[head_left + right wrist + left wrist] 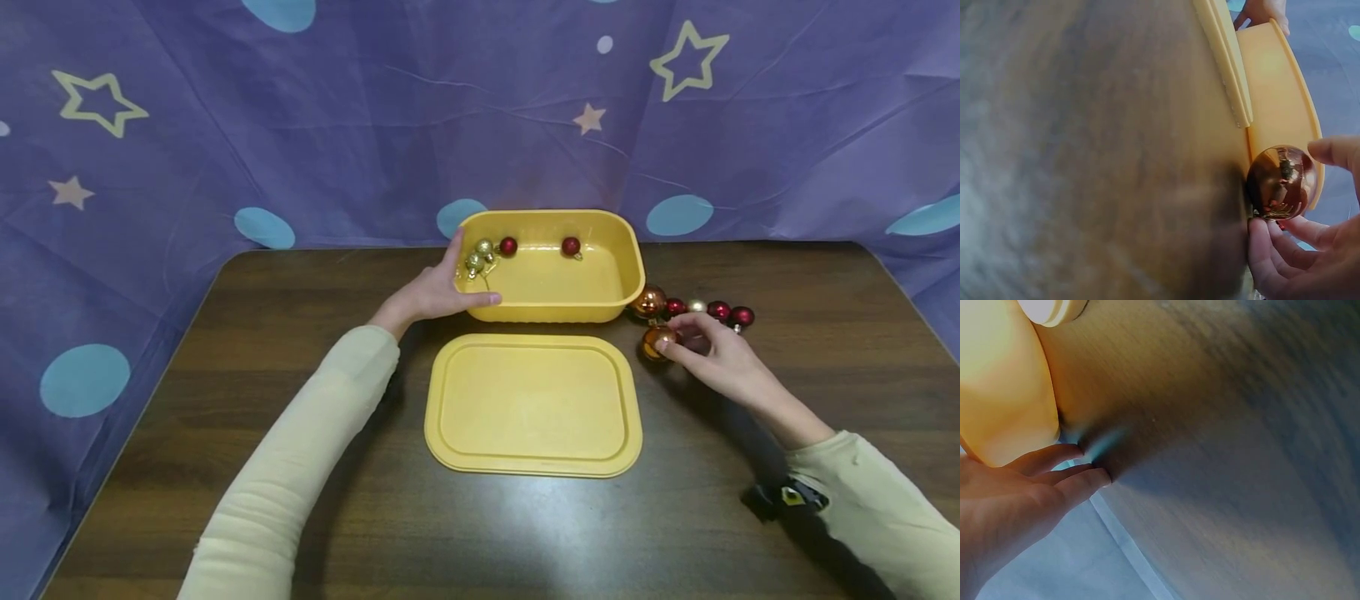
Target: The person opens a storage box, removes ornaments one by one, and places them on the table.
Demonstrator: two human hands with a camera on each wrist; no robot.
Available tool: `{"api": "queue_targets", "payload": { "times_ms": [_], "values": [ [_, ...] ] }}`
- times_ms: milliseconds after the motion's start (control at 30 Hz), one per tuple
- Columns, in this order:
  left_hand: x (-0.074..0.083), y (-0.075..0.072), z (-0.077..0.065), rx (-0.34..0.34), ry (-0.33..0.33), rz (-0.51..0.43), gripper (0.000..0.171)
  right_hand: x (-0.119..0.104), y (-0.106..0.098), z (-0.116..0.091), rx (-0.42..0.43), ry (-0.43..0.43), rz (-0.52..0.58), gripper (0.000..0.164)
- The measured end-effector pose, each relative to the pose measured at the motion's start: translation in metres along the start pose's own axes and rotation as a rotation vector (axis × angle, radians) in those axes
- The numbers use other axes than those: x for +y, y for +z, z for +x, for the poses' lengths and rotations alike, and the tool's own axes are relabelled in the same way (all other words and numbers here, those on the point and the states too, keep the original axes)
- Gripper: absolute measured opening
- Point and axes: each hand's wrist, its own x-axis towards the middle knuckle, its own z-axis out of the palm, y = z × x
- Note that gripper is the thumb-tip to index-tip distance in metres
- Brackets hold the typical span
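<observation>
My left hand [431, 292] spans the left end of a yellow container [555, 312], thumb along the front rim. In the left wrist view, its straight fingers [1085, 484] lie by the container's outer wall. Inside the container sit gold Christmas baubles [476, 263] to the left and two red baubles [572, 246]. To the right of it, my right hand [720, 358] pinches a shiny copper Christmas bauble [654, 344] between thumb and fingers. The right wrist view shows the same copper bauble [1282, 181] close up, low beside the container.
A yellow lid [532, 404] lies flat before the container. Another copper bauble [648, 302] touches the container's right side. Small red baubles [718, 311] and a pale gold bauble [697, 306] lie beyond my right hand. A patterned purple cloth [360, 125] hangs behind the wooden table [360, 517].
</observation>
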Motion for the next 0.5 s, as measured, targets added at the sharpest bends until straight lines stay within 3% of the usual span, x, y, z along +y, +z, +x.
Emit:
{"api": "queue_targets", "payload": {
  "times_ms": [233, 500],
  "values": [
    [0.0007, 0.0002, 0.0001, 0.001, 0.005, 0.003, 0.119, -0.0001, -0.0047, -0.002, -0.065, -0.018, 0.022, 0.05],
    [0.001, 0.0002, -0.001, -0.004, -0.007, 0.009, 0.119, 0.0002, -0.0041, -0.0025, -0.059, -0.036, 0.016, 0.048]
  ]
}}
